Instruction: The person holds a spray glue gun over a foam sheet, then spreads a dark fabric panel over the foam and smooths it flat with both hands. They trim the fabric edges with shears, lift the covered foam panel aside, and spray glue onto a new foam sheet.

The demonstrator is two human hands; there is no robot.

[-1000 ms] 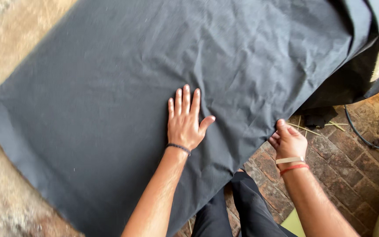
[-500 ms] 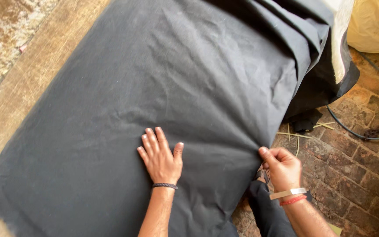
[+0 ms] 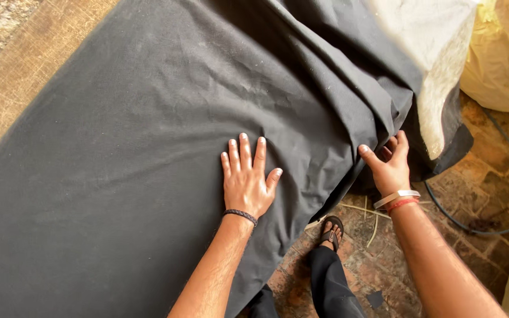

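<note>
Head view, looking down. A large dark grey cloth (image 3: 166, 118) lies spread over a wooden surface (image 3: 27, 76), which shows bare along the upper left. The cloth is mostly flat on the left and centre, with creases and deeper folds gathering toward the right edge, where it hangs over the side toward the brick floor (image 3: 478, 194).

Left hand (image 3: 245, 179): palm down, flat on the cloth near its right-hand edge, fingers (image 3: 244, 150) extended and close together, thumb set apart to the right. A dark braided band sits at the wrist.

Right hand (image 3: 391, 168): at the hanging edge of the cloth, fingers curled into a fold and thumb out to the left, gripping the cloth there. A pale band and a red thread sit at the wrist.

A whitish pad (image 3: 437, 70) lies under the cloth at upper right, its corner uncovered. A yellowish sack (image 3: 505, 53) stands just beside it. A dark cable (image 3: 502, 176) curves across the bricks. A sandalled foot (image 3: 331, 231) and a dark trouser leg show between the two forearms.
</note>
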